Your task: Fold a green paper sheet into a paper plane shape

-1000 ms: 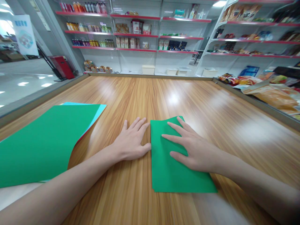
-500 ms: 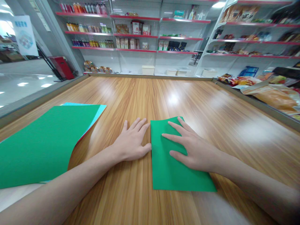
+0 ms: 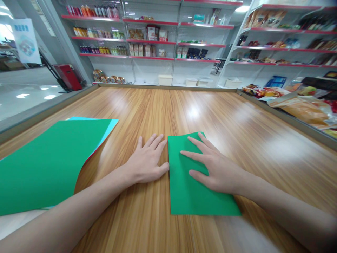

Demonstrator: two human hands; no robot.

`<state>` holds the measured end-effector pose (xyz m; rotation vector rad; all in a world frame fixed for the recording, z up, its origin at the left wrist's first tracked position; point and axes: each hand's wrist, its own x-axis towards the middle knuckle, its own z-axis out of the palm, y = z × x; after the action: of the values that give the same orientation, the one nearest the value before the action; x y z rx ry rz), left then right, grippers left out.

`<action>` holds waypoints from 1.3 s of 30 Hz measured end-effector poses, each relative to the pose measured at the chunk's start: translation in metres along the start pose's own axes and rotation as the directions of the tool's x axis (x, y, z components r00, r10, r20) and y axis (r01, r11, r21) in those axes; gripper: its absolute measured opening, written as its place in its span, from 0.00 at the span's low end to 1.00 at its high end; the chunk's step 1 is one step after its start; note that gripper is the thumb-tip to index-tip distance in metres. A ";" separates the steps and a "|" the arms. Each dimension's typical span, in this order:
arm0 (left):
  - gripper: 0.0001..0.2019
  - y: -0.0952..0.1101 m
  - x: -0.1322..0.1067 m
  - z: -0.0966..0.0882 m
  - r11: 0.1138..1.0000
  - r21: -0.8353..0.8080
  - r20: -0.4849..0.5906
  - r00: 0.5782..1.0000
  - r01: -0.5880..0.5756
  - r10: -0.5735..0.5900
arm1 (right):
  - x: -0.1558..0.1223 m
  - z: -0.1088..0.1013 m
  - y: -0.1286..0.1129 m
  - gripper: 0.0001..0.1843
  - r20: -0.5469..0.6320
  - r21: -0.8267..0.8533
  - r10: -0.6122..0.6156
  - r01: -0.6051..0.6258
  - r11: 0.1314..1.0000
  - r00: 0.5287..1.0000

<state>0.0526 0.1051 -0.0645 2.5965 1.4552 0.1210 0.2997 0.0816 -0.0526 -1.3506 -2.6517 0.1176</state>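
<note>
My right hand point(image 3: 214, 167) lies over the small green sheet point(image 3: 195, 200), fingers fanned apart and thumb out to the side, clamped on nothing; how hard the palm bears down I cannot tell. My left hand point(image 3: 147, 165) is also spread, laid on the table point(image 3: 131, 228) just left of the sheet, its thumb tip at the sheet's left edge; whether it touches or only sits beside it, I cannot tell. The sheet is right in front of me, a little right of the middle, its short near edge toward me. I take the step in hand to be holding it flat and squared up. For that, I would spread the weight over my palm and all the fingers, since one fingertip alone would let the sheet pivot. The far edge bows rather than running straight, so I should press there gently, working from the middle outward so that no buckle gets trapped. My left thumb can serve as a light stop along the left edge; pushing it in would likely ripple the paper. Paper this smooth should slide easily on the table, so any lift ought to go straight up. My left forearm crosses the near corner of the big pile point(image 3: 55, 158), green on top, with a cyan sheet point(image 3: 112, 124) peeking out, so I should avoid dragging that arm sideways.
</note>
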 end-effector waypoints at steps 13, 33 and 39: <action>0.36 -0.001 -0.001 -0.001 1.000 0.008 -0.011 1.000 -0.013 0.013 | 0.000 0.000 0.001 0.28 -0.006 0.015 -0.013 0.013 1.000 1.000; 0.36 -0.003 0.000 0.001 1.000 -0.016 -0.027 0.999 -0.017 0.017 | 0.000 0.004 0.001 0.28 -0.005 0.012 -0.019 0.019 1.000 1.000; 0.37 -0.005 0.001 0.003 0.999 -0.037 -0.027 1.000 -0.016 0.015 | 0.000 0.005 0.002 0.28 -0.022 0.034 -0.028 0.029 0.999 0.999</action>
<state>0.0494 0.1084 -0.0689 2.5862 1.4274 0.1835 0.3005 0.0825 -0.0581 -1.2955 -2.6378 0.1443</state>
